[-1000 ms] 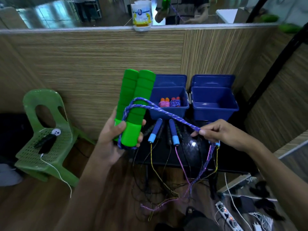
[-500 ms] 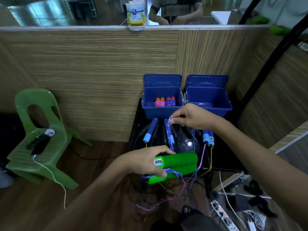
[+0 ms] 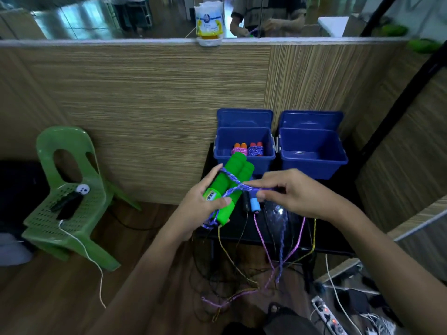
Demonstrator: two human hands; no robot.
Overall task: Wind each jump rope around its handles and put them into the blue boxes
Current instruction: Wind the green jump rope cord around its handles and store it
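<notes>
My left hand [image 3: 202,204] grips two green jump-rope handles [image 3: 231,182] held together, tilted up toward the boxes. A blue-and-white rope [image 3: 233,183] crosses over the handles. My right hand [image 3: 287,192] pinches that rope just right of the handles and holds it taut. Two open blue boxes stand at the back of a black table [image 3: 321,240]: the left box [image 3: 244,157] holds two wound ropes with orange handles [image 3: 248,149], the right box [image 3: 312,160] shows a bare bottom. A blue-handled rope [image 3: 254,204] lies on the table, partly hidden by my hands.
Loose rope ends [image 3: 266,274] hang off the table's front edge to the floor in a tangle. A green plastic chair [image 3: 70,201] with a black device and white cable stands at left. A power strip [image 3: 326,315] lies on the floor at lower right. A wood partition rises behind.
My left hand has raised and tilted the green handles from lying low and level. My right hand has drawn the rope over them and come down to the right.
</notes>
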